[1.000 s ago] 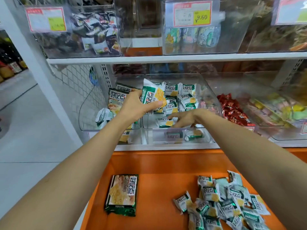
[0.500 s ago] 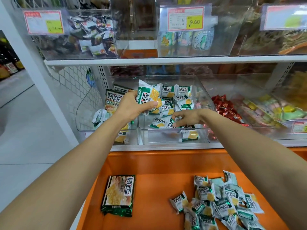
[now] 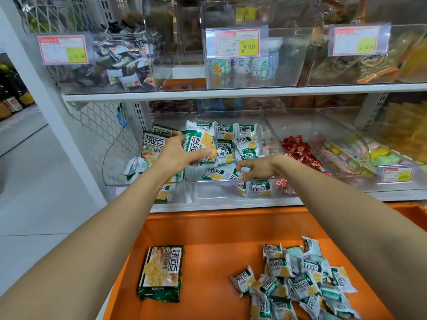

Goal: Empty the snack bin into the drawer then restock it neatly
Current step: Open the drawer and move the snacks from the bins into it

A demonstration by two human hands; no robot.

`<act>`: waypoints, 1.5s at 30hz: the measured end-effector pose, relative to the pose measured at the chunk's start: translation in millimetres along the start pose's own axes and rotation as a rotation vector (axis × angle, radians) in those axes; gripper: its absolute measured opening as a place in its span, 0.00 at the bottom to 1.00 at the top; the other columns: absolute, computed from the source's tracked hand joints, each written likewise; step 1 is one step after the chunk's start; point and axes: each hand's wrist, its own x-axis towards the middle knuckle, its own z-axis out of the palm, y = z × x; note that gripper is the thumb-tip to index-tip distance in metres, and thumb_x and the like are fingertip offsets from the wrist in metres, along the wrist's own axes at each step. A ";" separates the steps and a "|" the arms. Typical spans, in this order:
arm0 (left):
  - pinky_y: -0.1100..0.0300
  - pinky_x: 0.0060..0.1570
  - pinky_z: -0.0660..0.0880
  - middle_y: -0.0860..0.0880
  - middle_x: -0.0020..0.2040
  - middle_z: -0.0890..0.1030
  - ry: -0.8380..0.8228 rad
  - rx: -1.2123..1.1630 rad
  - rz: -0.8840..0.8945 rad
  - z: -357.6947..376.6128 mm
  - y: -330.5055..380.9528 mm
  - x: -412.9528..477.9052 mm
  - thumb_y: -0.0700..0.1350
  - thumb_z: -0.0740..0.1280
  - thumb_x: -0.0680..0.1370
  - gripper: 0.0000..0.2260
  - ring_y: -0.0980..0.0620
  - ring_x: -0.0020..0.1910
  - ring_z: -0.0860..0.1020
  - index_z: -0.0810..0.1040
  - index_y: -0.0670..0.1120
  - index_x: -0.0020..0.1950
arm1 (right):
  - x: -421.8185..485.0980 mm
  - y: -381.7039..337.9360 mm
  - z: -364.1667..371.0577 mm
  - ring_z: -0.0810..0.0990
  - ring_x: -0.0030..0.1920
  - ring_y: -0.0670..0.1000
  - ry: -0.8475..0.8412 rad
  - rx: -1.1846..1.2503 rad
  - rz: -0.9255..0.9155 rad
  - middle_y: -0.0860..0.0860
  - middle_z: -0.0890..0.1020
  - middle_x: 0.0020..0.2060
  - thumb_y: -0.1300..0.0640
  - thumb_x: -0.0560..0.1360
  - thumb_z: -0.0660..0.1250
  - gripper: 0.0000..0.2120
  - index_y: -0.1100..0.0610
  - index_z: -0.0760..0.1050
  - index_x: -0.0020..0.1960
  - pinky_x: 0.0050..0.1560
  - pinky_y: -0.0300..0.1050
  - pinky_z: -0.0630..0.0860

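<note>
Directly below the clear snack bin [image 3: 212, 190], the orange drawer [image 3: 208, 229] stands open, holding a heap of small packets [image 3: 300, 278] (plus one larger green pack [image 3: 161, 273]). Above the bin's left edge, the left hand [image 3: 178, 155] grips a green-and-white packet [image 3: 198, 139]. At the bin's front, the right hand [image 3: 258, 167] has its fingers [image 3: 242, 163] curled, pinching a loose packet [image 3: 236, 174].

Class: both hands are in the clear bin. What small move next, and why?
Probably the right hand lifts the small green-and-white packet it pinches and stands it beside the upright packet the left hand holds; others lie flat in the clear plastic bin.
</note>
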 end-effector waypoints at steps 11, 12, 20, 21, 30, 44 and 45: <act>0.57 0.45 0.80 0.46 0.44 0.85 -0.060 -0.035 -0.018 -5.7 14.2 -24.0 0.55 0.78 0.61 0.28 0.49 0.42 0.84 0.77 0.42 0.54 | -88.5 -37.7 -29.8 0.74 0.61 0.50 0.419 0.379 -0.295 0.49 0.77 0.59 0.47 0.80 0.61 0.14 0.48 0.67 0.64 0.66 0.47 0.67; 0.56 0.47 0.79 0.47 0.43 0.85 -0.110 -0.055 -0.037 -5.5 16.7 -29.0 0.55 0.78 0.60 0.28 0.47 0.44 0.84 0.77 0.42 0.53 | -103.7 -36.5 -29.8 0.73 0.63 0.50 0.399 0.403 -0.311 0.48 0.76 0.60 0.47 0.79 0.61 0.14 0.49 0.68 0.63 0.68 0.47 0.65; 0.63 0.41 0.79 0.46 0.43 0.83 -0.670 -0.024 -0.290 82.2 -25.4 -70.6 0.42 0.74 0.71 0.11 0.54 0.40 0.81 0.77 0.41 0.51 | -137.3 56.1 66.0 0.60 0.74 0.55 -0.047 0.279 0.007 0.53 0.61 0.75 0.47 0.80 0.60 0.26 0.58 0.63 0.73 0.73 0.49 0.59; 0.64 0.37 0.77 0.47 0.40 0.83 -0.703 0.006 -0.307 104.6 -40.3 -76.3 0.41 0.74 0.72 0.09 0.55 0.36 0.81 0.77 0.42 0.48 | -133.2 74.2 87.1 0.61 0.74 0.55 -0.054 0.258 0.060 0.53 0.62 0.75 0.47 0.80 0.60 0.26 0.57 0.62 0.74 0.72 0.47 0.60; 0.58 0.48 0.74 0.43 0.66 0.74 -0.727 0.064 -0.552 292.9 -169.8 -121.0 0.47 0.74 0.72 0.31 0.51 0.54 0.75 0.67 0.44 0.71 | -97.3 230.6 221.6 0.73 0.63 0.55 -0.098 0.237 0.356 0.51 0.70 0.67 0.44 0.81 0.54 0.19 0.52 0.66 0.68 0.64 0.54 0.67; 0.68 0.39 0.71 0.58 0.44 0.79 -0.154 0.247 0.373 202.4 -96.0 -66.7 0.47 0.66 0.77 0.06 0.62 0.38 0.76 0.81 0.49 0.51 | -90.1 126.5 139.4 0.79 0.37 0.42 0.277 0.143 -0.151 0.48 0.83 0.41 0.51 0.79 0.63 0.10 0.54 0.81 0.52 0.39 0.39 0.75; 0.67 0.37 0.71 0.58 0.39 0.79 -0.045 0.285 0.485 179.7 -82.7 -64.9 0.48 0.65 0.76 0.05 0.61 0.35 0.75 0.81 0.49 0.47 | -97.7 102.1 125.7 0.80 0.36 0.43 0.262 0.173 -0.208 0.48 0.83 0.39 0.52 0.79 0.64 0.09 0.55 0.81 0.49 0.39 0.39 0.76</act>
